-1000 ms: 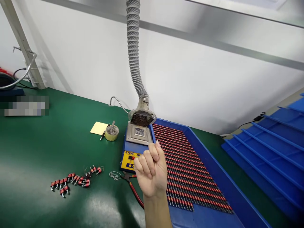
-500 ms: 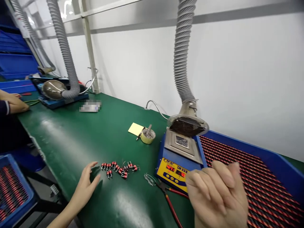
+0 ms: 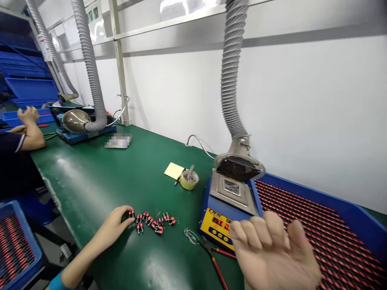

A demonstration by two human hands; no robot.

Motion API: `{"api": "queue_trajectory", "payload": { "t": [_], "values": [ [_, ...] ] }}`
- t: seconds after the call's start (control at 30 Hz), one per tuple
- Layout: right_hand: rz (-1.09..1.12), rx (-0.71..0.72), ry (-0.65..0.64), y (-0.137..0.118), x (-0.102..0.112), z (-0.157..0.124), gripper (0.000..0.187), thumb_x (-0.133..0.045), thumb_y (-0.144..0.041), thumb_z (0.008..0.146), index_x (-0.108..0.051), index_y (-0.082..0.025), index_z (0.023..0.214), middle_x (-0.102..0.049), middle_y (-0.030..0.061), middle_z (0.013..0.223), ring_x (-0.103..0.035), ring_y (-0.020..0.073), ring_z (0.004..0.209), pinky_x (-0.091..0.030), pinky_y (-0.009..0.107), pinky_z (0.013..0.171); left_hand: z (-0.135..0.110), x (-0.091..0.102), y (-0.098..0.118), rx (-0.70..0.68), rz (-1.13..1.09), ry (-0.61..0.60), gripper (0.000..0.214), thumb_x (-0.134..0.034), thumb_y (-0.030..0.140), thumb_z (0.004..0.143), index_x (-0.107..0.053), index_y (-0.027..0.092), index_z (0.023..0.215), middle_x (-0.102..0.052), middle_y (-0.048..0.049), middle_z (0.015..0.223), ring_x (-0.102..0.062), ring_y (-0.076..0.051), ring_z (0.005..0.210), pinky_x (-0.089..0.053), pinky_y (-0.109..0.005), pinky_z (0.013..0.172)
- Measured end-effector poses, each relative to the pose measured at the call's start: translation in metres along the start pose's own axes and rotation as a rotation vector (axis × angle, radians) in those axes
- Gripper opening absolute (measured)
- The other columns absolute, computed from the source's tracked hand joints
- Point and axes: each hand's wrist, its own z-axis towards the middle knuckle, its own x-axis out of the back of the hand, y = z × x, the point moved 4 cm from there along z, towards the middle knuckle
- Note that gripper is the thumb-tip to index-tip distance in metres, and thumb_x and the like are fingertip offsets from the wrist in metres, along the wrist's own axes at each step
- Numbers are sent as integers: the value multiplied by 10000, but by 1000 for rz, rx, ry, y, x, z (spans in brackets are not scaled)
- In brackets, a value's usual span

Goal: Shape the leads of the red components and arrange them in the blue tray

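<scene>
A short row of small red coil parts (image 3: 152,220) with metal legs lies on the green bench (image 3: 90,181). My left hand (image 3: 113,226) reaches in from the lower left, its fingertips closed on the leftmost part (image 3: 131,213) of that row. My right hand (image 3: 272,257) is raised close to the camera at the lower right. It is slightly blurred, its fingers loosely bent and apart, and nothing shows in it. Behind it stands a blue solder pot (image 3: 231,189) with a yellow control panel (image 3: 216,225).
A grey fume hose (image 3: 231,80) ends over the pot. A blue tray (image 3: 356,209) of red coils in rows sits at the right. Red-handled cutters (image 3: 216,257), wire scraps (image 3: 190,235), a tape roll (image 3: 189,179) and a yellow note (image 3: 173,170) lie nearby. Another person's arm (image 3: 28,131) is far left.
The view has swung left. My left hand came in and closed its fingertips on the end coil part. My right hand went from a fist to loosely spread fingers.
</scene>
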Motion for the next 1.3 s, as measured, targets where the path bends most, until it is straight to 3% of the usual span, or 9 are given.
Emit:
{"api": "queue_trajectory", "payload": {
  "t": [0.13,0.27,0.43,0.57,0.8,0.9,1.03,1.2,1.3],
  "values": [
    [-278,5,-42,7,-2,1,472,-640,-443,808,-388,-196,494,-257,-88,479,-179,85,432,-281,224,413,6,28,82,-147,-72,-109,276,-538,462,852,-636,235,974,-681,-46,1047,-593,-252,1047,-447,-360,939],
    [-721,25,-137,20,-10,-2,250,-709,-402,785,-644,-176,698,-586,2,637,-514,116,591,-411,215,538,6,27,177,-436,-343,-211,145,-620,339,815,-656,237,911,-656,-36,1103,-582,-232,1068,-427,-308,946],
    [-470,124,-58,19,-6,-3,192,-805,-318,695,-671,-214,785,-632,7,821,-599,135,730,-508,224,647,3,-2,236,-516,-574,-299,165,-681,244,773,-690,285,933,-618,-8,1254,-509,-234,1215,-363,-318,1040],
    [-347,177,-49,12,2,1,187,-815,-253,679,-642,-213,739,-637,12,778,-618,141,676,-529,230,607,4,-17,249,-563,-715,-372,225,-674,136,735,-711,262,918,-702,-10,1117,-596,-213,1095,-439,-264,952],
    [-346,148,26,22,11,10,199,-824,-218,671,-644,-211,754,-644,1,756,-629,130,635,-541,230,591,27,-37,235,-419,-980,-395,164,-722,192,730,-770,243,878,-743,-40,989,-639,-231,1001,-492,-298,896],
    [-332,132,22,32,10,12,186,-816,-204,682,-646,-210,759,-667,15,795,-642,137,649,-557,245,610,33,-46,232,-311,-1236,-371,63,-768,244,707,-770,181,700,-757,-68,803,-670,-218,833,-530,-286,768],
    [-298,95,0,40,9,13,190,-818,-203,672,-648,-206,757,-688,35,804,-661,163,633,-574,279,587,33,-48,229,-194,-1407,-254,180,-799,325,703,-722,184,621,-716,-7,629,-636,-133,642,-504,-289,875],
    [-271,50,-15,35,10,11,209,-832,-273,670,-663,-229,784,-680,16,827,-675,152,681,-566,243,587,36,-37,217,-137,-1532,-69,251,-797,477,679,-705,245,706,-717,44,732,-652,-131,842,-487,-223,884],
    [-235,40,30,30,10,9,229,-846,-279,658,-679,-248,813,-685,-5,905,-672,111,729,-566,205,673,31,-41,224,-229,-1392,-266,310,-804,391,705,-719,247,966,-733,-12,1014,-621,-180,1054,-449,-263,976]
  ]
}}
